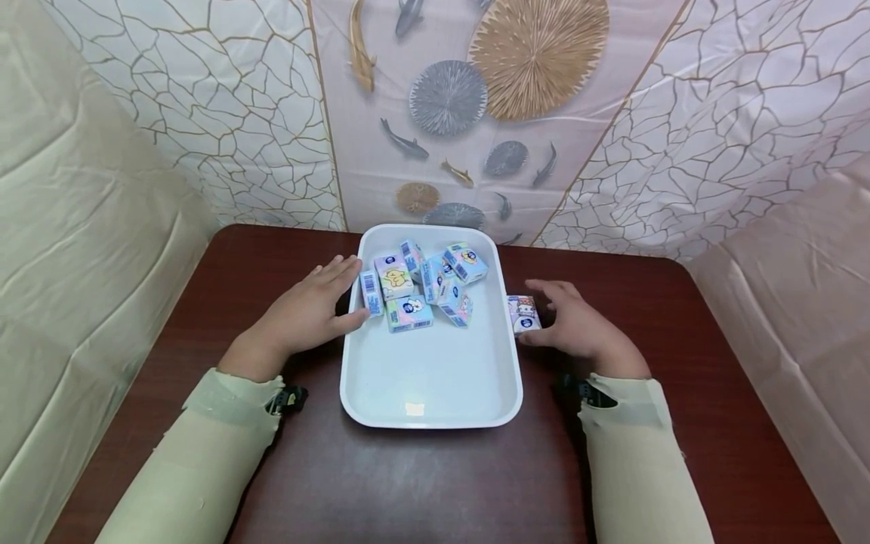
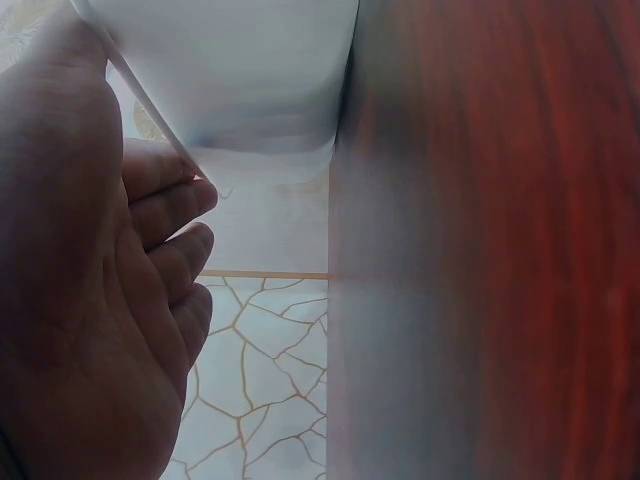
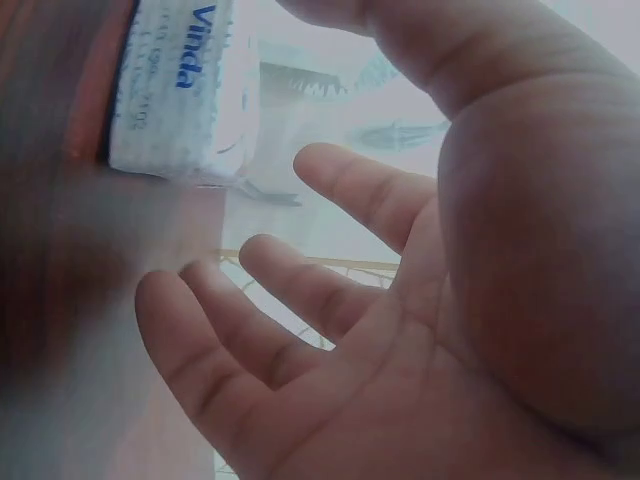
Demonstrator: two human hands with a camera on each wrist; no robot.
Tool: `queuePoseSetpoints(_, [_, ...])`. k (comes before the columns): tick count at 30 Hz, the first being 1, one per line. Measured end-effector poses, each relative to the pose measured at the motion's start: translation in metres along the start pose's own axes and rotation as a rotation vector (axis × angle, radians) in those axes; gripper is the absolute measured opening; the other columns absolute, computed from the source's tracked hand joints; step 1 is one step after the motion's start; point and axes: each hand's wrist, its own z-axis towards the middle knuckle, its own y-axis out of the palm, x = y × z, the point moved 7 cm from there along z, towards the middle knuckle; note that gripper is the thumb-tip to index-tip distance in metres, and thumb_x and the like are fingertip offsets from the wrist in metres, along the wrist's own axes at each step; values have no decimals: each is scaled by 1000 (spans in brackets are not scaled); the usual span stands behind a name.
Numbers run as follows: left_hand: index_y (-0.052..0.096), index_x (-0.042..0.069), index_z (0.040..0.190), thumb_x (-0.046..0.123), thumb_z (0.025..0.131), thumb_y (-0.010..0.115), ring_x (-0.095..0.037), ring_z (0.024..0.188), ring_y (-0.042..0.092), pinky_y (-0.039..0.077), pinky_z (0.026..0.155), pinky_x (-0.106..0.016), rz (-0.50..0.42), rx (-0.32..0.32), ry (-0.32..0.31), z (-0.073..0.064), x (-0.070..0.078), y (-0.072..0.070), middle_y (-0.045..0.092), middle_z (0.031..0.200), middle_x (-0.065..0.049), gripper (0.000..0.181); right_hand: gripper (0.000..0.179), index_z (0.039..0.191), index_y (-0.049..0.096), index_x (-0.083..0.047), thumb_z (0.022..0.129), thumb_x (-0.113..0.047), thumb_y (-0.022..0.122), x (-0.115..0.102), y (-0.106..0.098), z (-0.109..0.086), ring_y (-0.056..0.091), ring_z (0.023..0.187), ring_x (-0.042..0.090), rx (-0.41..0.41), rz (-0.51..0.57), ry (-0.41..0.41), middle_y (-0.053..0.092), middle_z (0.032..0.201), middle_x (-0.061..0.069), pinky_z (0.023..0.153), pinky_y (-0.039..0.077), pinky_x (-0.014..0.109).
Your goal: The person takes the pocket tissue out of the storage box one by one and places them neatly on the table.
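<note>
A white tray (image 1: 435, 385) stands on the table, with several small packs of tissues (image 1: 410, 313) grouped in its far half. Against its left rim rests my left hand (image 1: 309, 306), fingers extended and the thumb reaching over the edge beside a pack. The left wrist view catches the tray's outer side (image 2: 260, 90) near those fingers. Just outside the right rim lies another tissue pack (image 1: 524, 313), marked "Vinda" in the right wrist view. My right hand (image 1: 578, 321) is beside it with thumb and fingers spread apart; a gap shows between the fingers (image 3: 350, 185) and the pack (image 3: 180, 95).
The dark red wooden table (image 1: 435, 483) extends round the tray. Behind it hangs a patterned cloth (image 1: 476, 174) with fish and round leaf shapes. Pale padded covers (image 1: 88, 189) slope up on both sides.
</note>
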Motion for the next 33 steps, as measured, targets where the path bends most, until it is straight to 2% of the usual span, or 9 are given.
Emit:
queuePoseSetpoints(8, [19,18,170,72,98,53,-24,166,11,13,135,-50,-10,-1,5,1,2,-2,19,177,-1,96,101,165,34,-22,83,-40,90,-13,-11,-7,44,143,44,52,-29,-49,26,166,16,107,52,60])
queuePoseSetpoints(21, [19,17,170,71,99,53,-24,166,11,13,135,-50,-5,0,16,3,3,-2,19,177,-2,95,89,162,41,-22,87,-30,88,-40,-26,-21,50,133,40,153,-23,-137,35,160,13,103,57,56])
queuePoseSetpoints(26, [19,17,170,71,99,53,-25,166,10,12,135,-51,-25,-1,23,1,3,0,17,177,-2,96,86,162,41,-25,89,-31,86,-56,-24,-25,51,132,40,139,-20,-172,34,162,12,103,57,57])
queuePoseSetpoints(33, [18,19,170,72,99,53,-24,166,9,12,135,-50,-15,-3,8,-1,0,0,16,177,-1,95,85,161,43,-26,88,-29,87,-77,-24,-23,55,130,34,137,-26,-213,37,161,8,100,59,55])
